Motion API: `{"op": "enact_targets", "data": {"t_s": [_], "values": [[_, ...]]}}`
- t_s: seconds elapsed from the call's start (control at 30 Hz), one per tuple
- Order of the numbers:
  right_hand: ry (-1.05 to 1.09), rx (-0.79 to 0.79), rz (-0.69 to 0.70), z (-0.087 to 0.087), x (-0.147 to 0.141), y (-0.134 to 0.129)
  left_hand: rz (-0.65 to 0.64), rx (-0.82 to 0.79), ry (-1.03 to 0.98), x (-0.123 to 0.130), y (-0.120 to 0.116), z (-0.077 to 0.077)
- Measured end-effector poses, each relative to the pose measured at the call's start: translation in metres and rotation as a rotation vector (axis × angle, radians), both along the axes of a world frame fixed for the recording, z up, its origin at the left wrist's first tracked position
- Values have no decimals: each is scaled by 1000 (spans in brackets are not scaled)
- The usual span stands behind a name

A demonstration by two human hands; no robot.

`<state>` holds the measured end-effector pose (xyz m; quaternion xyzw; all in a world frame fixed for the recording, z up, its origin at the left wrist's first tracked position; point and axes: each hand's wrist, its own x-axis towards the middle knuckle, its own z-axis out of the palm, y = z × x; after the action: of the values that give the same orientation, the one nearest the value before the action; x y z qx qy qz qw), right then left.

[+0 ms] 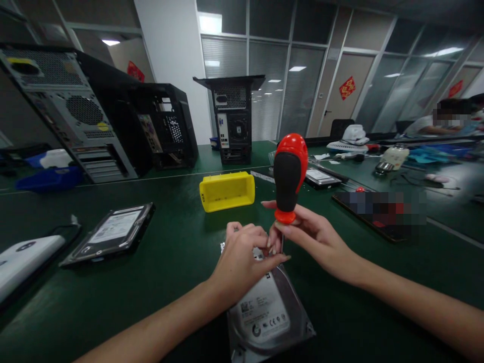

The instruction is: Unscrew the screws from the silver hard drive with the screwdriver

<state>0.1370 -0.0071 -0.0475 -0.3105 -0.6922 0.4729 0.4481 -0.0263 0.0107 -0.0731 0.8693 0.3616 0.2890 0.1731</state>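
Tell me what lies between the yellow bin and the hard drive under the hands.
Only bare green table separates the yellow bin from the hard drive, in the head view.

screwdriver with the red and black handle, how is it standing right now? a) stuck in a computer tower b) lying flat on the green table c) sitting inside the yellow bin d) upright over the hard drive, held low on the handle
d: the screwdriver stands upright, the right hand gripping below its handle, tip down at the hard drive that the left hand steadies.

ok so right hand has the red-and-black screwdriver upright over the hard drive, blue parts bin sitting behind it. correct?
Not quite: the parts bin is yellow, not blue, as the head view shows. The rest holds: the right hand holds the red-and-black screwdriver upright over the hard drive.
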Motion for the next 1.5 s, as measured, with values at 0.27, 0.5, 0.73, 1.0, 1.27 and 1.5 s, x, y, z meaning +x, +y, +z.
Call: {"op": "enact_targets", "data": {"t_s": [0.27, 0.5, 0.73, 1.0, 1.27, 1.5], "values": [[36, -1, 30, -2, 3, 2, -25, -6, -42, 0, 1, -4], [36, -10, 2, -4, 7, 4, -55, -38, 13, 2, 1, -2], [32, -3, 27, -4, 8, 3, -59, -85, 13, 1, 3, -5], [40, 4, -16, -8, 10, 7, -74, -150, -18, 2, 5, -2], [22, 77, 9, -1, 10, 3, -76, -161, -35, 3, 6, -5], [58, 78, -87, 5, 10, 4, -86, -184, -12, 2, 5, -3]]}}
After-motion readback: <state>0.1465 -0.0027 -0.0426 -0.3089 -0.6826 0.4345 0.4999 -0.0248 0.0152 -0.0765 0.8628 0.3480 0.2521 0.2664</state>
